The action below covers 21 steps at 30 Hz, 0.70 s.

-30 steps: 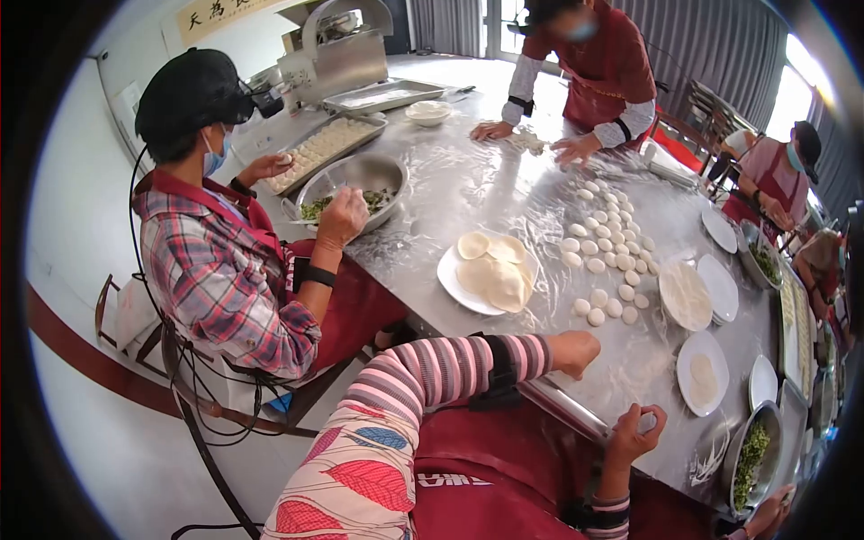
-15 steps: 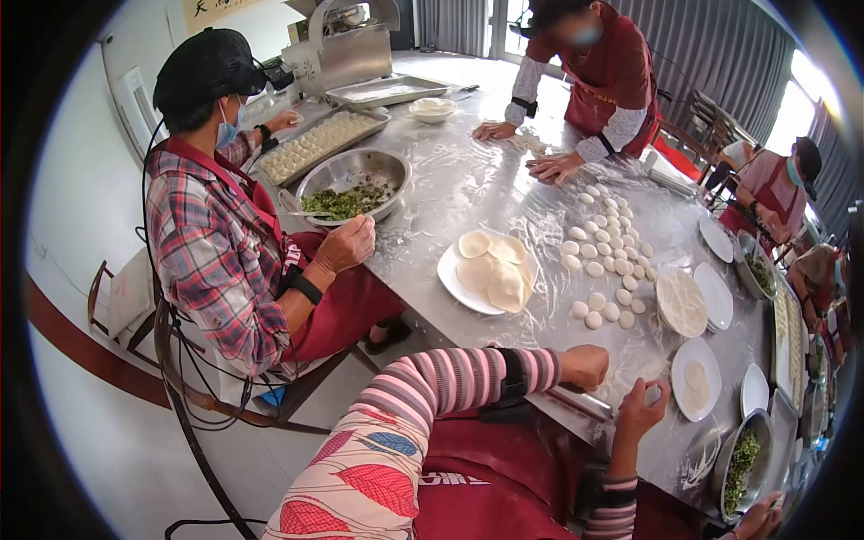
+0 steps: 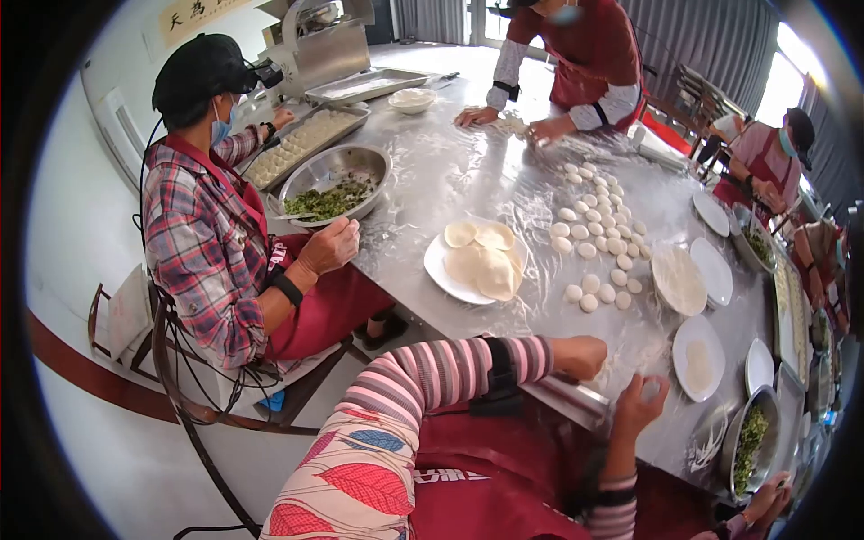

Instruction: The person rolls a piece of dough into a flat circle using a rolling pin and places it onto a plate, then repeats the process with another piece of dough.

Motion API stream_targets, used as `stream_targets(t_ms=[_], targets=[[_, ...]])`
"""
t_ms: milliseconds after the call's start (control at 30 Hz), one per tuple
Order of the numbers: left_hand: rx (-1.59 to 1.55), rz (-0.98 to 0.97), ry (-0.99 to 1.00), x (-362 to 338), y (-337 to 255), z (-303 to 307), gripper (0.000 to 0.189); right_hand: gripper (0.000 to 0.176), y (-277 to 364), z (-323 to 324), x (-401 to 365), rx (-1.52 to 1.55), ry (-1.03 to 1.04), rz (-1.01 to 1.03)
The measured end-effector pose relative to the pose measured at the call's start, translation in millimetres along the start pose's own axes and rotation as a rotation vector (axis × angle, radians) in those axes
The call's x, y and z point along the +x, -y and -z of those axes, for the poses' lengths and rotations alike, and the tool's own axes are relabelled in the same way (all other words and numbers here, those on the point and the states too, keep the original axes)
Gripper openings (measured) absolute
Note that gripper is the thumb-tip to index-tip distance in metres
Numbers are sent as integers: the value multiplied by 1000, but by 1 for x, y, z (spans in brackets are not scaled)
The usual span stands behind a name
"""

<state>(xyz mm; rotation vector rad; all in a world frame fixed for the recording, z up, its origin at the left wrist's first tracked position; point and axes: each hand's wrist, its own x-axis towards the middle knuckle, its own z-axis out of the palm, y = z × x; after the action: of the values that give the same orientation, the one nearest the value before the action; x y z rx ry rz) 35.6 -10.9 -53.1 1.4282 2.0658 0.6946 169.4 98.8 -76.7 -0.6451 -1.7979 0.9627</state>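
Note:
My left hand [image 3: 579,356] is closed in a fist over the near edge of the metal table [image 3: 405,261]; what it holds, if anything, is hidden. Beside it, to the right, my right hand [image 3: 639,407] is raised with thumb and fingers curled together. Something pale shows between those fingers, too small to name. Close by on the right lies a white plate [image 3: 681,382] with thin dough wrappers [image 3: 698,367] on it. Beyond my hands, several small dough rounds [image 3: 590,283] lie on the floured tabletop.
A plate of stacked dough wrappers [image 3: 486,261] stands left of the rounds. A person in a plaid shirt [image 3: 202,234] sits at left by a bowl of green filling [image 3: 328,198] and a dumpling tray [image 3: 306,142]. Across, another person [image 3: 589,54] presses dough. Another filling bowl [image 3: 751,441] stands right.
The whole view has shifted slightly. My hands keep nearly the same closed poses near the table edge. The person across has moved one hand over the dough.

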Motion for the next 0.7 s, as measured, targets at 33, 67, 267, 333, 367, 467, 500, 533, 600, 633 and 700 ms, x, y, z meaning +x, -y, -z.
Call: stream_targets(t_ms=[33,67,267,333,367,467,500,533,600,633,700], targets=[[43,-7,-87,6,3,-7,15,20,-2,-7,12,-50,14,94],[91,-17,-182,12,5,-9,15,20,1,-14,22,-49,10,89],[13,-111,-108,-1,4,2,13,18,5,7,-4,-71,-26,185],[-22,-41,-146,-1,12,-3,11,18,5,6,-4,-25,-13,149],[-32,-39,-130,0,15,-6,12,18,4,11,-10,12,-1,101],[60,-82,-210,13,14,-3,13,24,6,-22,31,-69,11,258],[42,-53,-198,15,6,2,15,25,2,-31,44,-151,-59,478],[25,-29,-182,15,2,10,17,23,6,-32,49,-119,-51,474],[32,-47,-44,11,-5,21,22,21,20,-16,39,-160,49,314],[-6,-152,-83,8,3,20,21,22,31,-3,30,-142,69,275],[-46,-74,-84,-3,3,27,18,25,39,17,8,-53,59,269]])
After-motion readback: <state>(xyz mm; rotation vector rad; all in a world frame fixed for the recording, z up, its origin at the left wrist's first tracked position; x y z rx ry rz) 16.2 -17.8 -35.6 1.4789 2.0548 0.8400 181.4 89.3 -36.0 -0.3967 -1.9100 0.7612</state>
